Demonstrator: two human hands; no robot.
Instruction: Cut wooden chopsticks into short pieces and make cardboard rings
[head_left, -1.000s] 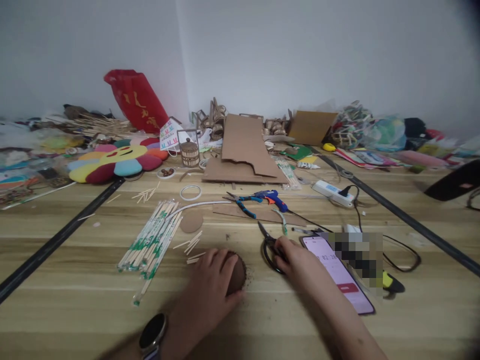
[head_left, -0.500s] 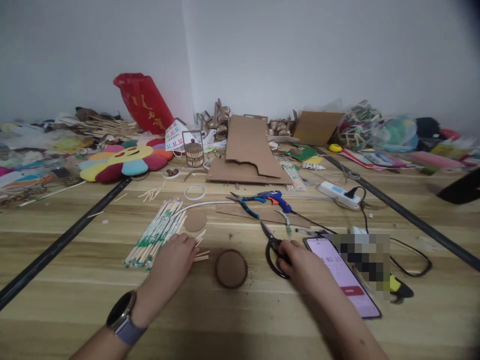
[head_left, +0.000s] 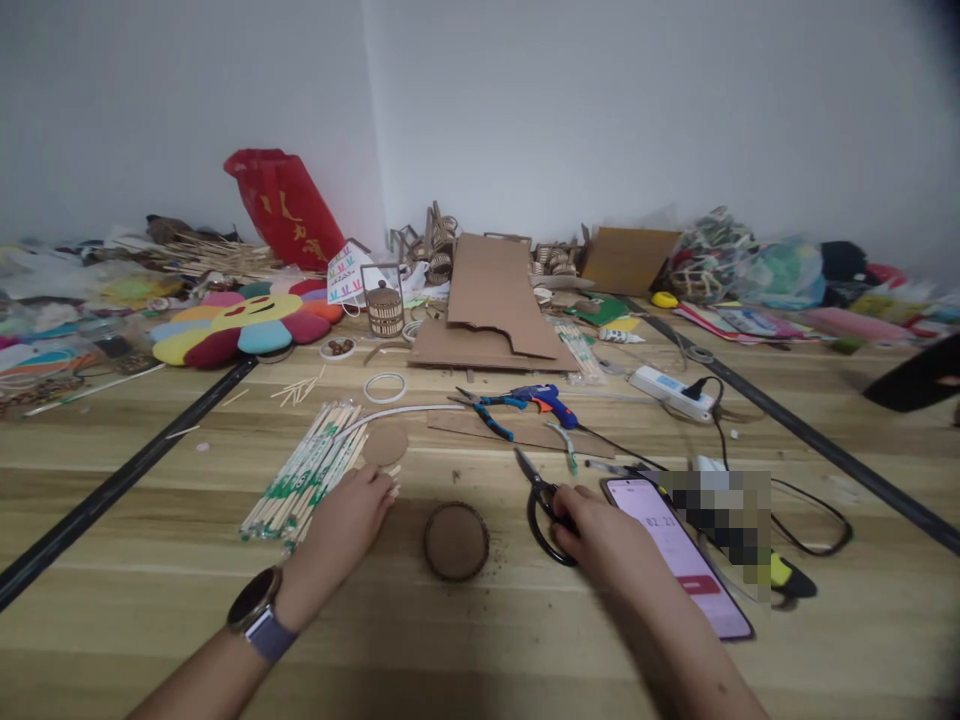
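My left hand [head_left: 352,515] is closed on a few short wooden sticks [head_left: 394,484], whose pale ends poke out past the fingertips. Beside it lie paper-wrapped chopsticks [head_left: 304,475] in clear and green packaging, and a round cardboard disc [head_left: 385,443] is just above the fingers. My right hand [head_left: 596,525] grips the black handle of a pair of scissors [head_left: 541,490], which lies on the table with its blades pointing away from me. Between my hands sits a round cardboard piece with a dark rim [head_left: 456,541], with dark crumbs by its right side.
Pliers [head_left: 491,410] and a blue glue gun [head_left: 546,400] lie ahead, near cardboard sheets [head_left: 491,345]. A phone [head_left: 675,555] is by my right forearm. A power strip [head_left: 671,393] with cables stands at right. A flower cushion [head_left: 251,322] and small lidded bucket [head_left: 385,310] are at back left.
My left hand has closed further over the sticks, so less of them shows. The right hand stays on the scissors. The whole view has shifted slightly.
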